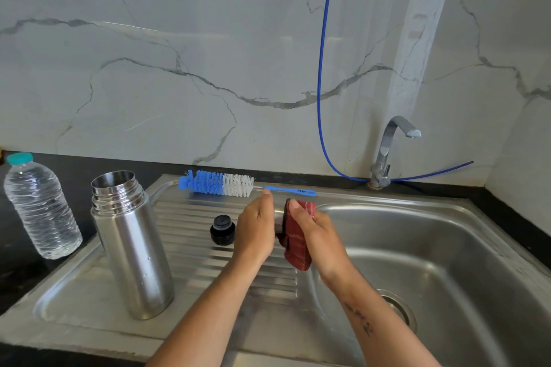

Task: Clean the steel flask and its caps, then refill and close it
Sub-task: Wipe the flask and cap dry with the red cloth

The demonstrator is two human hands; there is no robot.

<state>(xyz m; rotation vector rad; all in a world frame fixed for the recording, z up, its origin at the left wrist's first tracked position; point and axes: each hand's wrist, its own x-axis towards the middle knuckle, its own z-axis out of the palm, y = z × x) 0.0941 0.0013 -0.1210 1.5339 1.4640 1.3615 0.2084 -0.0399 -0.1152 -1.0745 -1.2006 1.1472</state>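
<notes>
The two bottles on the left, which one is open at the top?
The steel flask on the drainboard: its threaded mouth is bare, while the plastic water bottle beside it has its teal cap on.

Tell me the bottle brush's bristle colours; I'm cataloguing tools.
Blue and white bristles on the bottle brush, head view.

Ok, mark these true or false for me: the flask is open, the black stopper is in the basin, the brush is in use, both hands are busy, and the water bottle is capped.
1. The steel flask stands upright with its mouth open. True.
2. The black stopper lies in the sink basin. False: it sits on the ribbed drainboard, beside the left hand.
3. The bottle brush is held in a hand. False: it lies untouched along the back edge of the sink.
4. The right hand grips a red cloth against a steel cap held by the left hand. True.
5. The plastic water bottle has its cap off. False: a teal cap is on it.
</notes>
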